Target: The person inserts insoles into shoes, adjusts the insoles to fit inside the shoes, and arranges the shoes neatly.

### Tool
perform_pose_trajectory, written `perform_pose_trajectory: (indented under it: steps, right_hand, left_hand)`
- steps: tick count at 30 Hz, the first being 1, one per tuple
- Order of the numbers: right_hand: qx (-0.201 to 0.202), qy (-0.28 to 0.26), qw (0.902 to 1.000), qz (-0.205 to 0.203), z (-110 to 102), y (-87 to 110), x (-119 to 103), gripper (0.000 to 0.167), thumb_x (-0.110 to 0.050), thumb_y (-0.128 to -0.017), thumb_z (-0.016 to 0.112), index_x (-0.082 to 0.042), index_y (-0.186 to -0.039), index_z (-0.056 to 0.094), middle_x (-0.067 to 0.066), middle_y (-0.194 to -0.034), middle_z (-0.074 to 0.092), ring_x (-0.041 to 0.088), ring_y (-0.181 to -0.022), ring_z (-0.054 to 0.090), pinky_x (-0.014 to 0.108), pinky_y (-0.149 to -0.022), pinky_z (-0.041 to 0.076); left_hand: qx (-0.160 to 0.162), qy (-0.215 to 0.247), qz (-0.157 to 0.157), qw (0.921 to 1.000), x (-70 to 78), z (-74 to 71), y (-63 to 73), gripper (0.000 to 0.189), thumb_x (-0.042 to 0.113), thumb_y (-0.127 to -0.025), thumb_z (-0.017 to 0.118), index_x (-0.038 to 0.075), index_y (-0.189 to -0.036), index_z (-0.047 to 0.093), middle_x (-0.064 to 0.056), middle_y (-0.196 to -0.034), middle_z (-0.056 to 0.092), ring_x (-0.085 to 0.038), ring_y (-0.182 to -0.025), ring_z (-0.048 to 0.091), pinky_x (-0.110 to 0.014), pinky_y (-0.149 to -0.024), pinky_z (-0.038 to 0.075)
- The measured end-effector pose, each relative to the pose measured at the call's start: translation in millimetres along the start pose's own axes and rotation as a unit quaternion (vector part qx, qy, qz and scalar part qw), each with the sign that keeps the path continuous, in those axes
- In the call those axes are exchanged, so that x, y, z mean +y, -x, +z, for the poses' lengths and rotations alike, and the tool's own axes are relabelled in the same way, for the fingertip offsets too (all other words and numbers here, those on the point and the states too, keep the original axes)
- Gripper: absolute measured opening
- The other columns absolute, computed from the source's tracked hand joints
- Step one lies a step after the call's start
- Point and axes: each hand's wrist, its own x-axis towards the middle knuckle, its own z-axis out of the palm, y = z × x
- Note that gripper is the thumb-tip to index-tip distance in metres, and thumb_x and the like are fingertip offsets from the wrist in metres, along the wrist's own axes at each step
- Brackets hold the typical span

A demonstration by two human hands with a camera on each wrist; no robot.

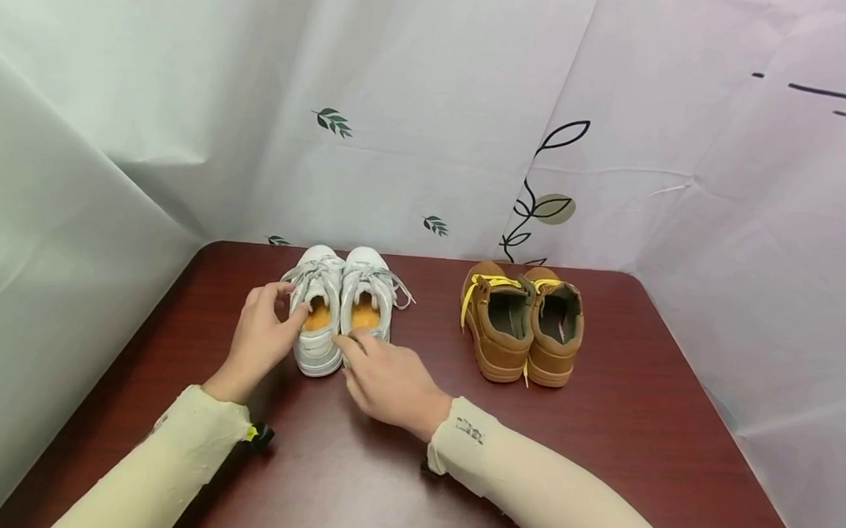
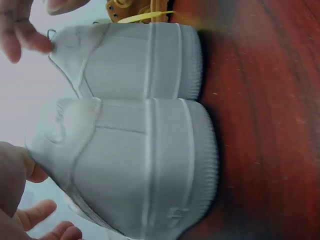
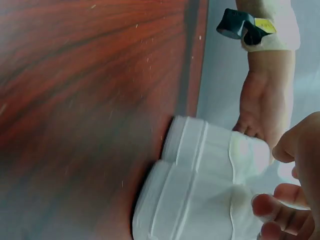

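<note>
A pair of white sneakers stands side by side on the table, toes toward the back wall: the left sneaker (image 1: 317, 354) and the right sneaker (image 1: 367, 291), with orange insoles showing inside. My left hand (image 1: 260, 332) is at the left sneaker's outer side, thumb by the heel collar (image 2: 37, 150) and the other fingers loosely spread. Over the right sneaker's heel hangs my right hand (image 1: 393, 381), its fingers loosely bent, fingertips right at the heel top. In the right wrist view, the fingers (image 3: 285, 205) of that hand show above the white heels (image 3: 210, 195).
A pair of brown shoes (image 1: 504, 346) with yellow laces stands to the right on the dark red wooden table (image 1: 599, 461). White sheeting (image 1: 416, 98) with leaf prints hangs behind the table and along both sides.
</note>
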Motion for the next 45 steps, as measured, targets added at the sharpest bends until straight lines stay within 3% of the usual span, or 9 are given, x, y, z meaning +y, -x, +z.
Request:
perform_pose_trajectory:
  steps: [3, 7, 12, 19, 22, 27, 34, 40, 45]
  right_hand:
    - [0.026, 0.0, 0.9996, -0.005, -8.8, 6.1, 12.0, 0.039, -0.025, -0.094, 0.059, -0.015, -0.132, 0.059, 0.0, -0.111, 0.06, 0.01, -0.073, 0.062, 0.026, -0.051, 0.051]
    - [0.039, 0.009, 0.9991, 0.014, -19.2, 11.1, 34.5, 0.036, -0.024, -0.093, 0.06, -0.012, -0.127, 0.062, 0.002, -0.104, 0.063, 0.013, -0.066, 0.06, 0.028, -0.052, 0.05]
    - [0.016, 0.036, 0.9973, 0.062, -29.5, 14.6, 68.9, 0.036, -0.027, -0.095, 0.058, -0.01, -0.126, 0.062, 0.007, -0.108, 0.065, 0.019, -0.069, 0.062, 0.032, -0.057, 0.052]
    - [-0.006, 0.045, 0.9843, 0.17, -54.7, 27.7, 123.9, 0.037, -0.027, -0.095, 0.058, -0.01, -0.127, 0.06, 0.011, -0.107, 0.06, 0.024, -0.065, 0.06, 0.04, -0.055, 0.052]
    - [-0.016, 0.05, 0.9752, 0.215, -67.0, 36.9, 148.4, 0.04, -0.028, -0.096, 0.056, -0.009, -0.131, 0.059, 0.014, -0.112, 0.058, 0.027, -0.062, 0.058, 0.043, -0.052, 0.051]
    - [-0.05, 0.068, 0.9591, 0.27, -77.2, 55.3, 180.2, 0.043, -0.029, -0.096, 0.056, -0.005, -0.131, 0.055, 0.02, -0.113, 0.056, 0.034, -0.064, 0.059, 0.051, -0.054, 0.051]
    - [-0.128, 0.05, 0.9389, 0.316, -69.7, 68.3, 200.0, 0.05, -0.035, -0.096, 0.058, -0.004, -0.134, 0.048, 0.027, -0.127, 0.048, 0.041, -0.074, 0.063, 0.058, -0.065, 0.054]
    - [-0.128, 0.057, 0.9394, 0.313, -66.1, 71.3, 207.9, 0.047, -0.032, -0.095, 0.059, -0.004, -0.132, 0.05, 0.026, -0.126, 0.045, 0.037, -0.065, 0.06, 0.056, -0.06, 0.053]
    - [-0.174, 0.025, 0.9361, 0.305, -61.6, 73.4, 213.8, 0.056, -0.032, -0.098, 0.055, -0.005, -0.145, 0.044, 0.027, -0.142, 0.041, 0.04, -0.08, 0.065, 0.057, -0.072, 0.054]
  left_hand:
    - [0.006, -0.009, 0.029, 0.9995, 10.1, -2.5, 0.2, 0.034, 0.023, -0.094, 0.063, 0.004, -0.122, 0.065, -0.018, -0.112, 0.059, -0.032, -0.099, 0.055, -0.043, -0.081, 0.042]
    - [-0.021, -0.011, 0.045, 0.9987, 23.4, -5.0, -0.4, 0.031, 0.025, -0.095, 0.062, 0.007, -0.12, 0.066, -0.012, -0.107, 0.062, -0.028, -0.091, 0.06, -0.039, -0.076, 0.045]
    - [-0.052, -0.04, 0.052, 0.9965, 35.3, -5.3, -4.5, 0.038, 0.028, -0.095, 0.061, 0.007, -0.127, 0.062, -0.011, -0.115, 0.061, -0.027, -0.091, 0.063, -0.041, -0.077, 0.047]
    - [-0.063, -0.121, 0.072, 0.9881, 42.6, -3.2, -13.5, 0.038, 0.029, -0.092, 0.057, 0.009, -0.124, 0.064, -0.004, -0.089, 0.067, -0.022, -0.082, 0.061, -0.042, -0.066, 0.048]
    - [-0.073, -0.135, 0.072, 0.9856, 45.5, -1.7, -16.7, 0.04, 0.029, -0.093, 0.056, 0.009, -0.126, 0.062, -0.008, -0.098, 0.065, -0.026, -0.091, 0.06, -0.046, -0.069, 0.05]
    - [-0.114, -0.162, 0.056, 0.9785, 52.2, 3.0, -22.9, 0.052, 0.036, -0.093, 0.055, 0.007, -0.136, 0.054, -0.021, -0.129, 0.054, -0.042, -0.113, 0.057, -0.059, -0.084, 0.049]
    - [-0.149, -0.194, 0.037, 0.9689, 58.2, 12.2, -29.2, 0.068, 0.041, -0.091, 0.059, 0.003, -0.145, 0.044, -0.029, -0.135, 0.044, -0.047, -0.1, 0.063, -0.058, -0.076, 0.053]
    - [-0.132, -0.201, 0.042, 0.9697, 61.0, 14.1, -30.2, 0.068, 0.041, -0.089, 0.061, 0.006, -0.145, 0.043, -0.029, -0.132, 0.045, -0.045, -0.089, 0.063, -0.057, -0.072, 0.053]
    - [-0.157, -0.198, 0.065, 0.9654, 61.9, 20.4, -31.0, 0.072, 0.04, -0.089, 0.061, 0.004, -0.148, 0.04, -0.022, -0.146, 0.043, -0.046, -0.105, 0.062, -0.059, -0.083, 0.052]
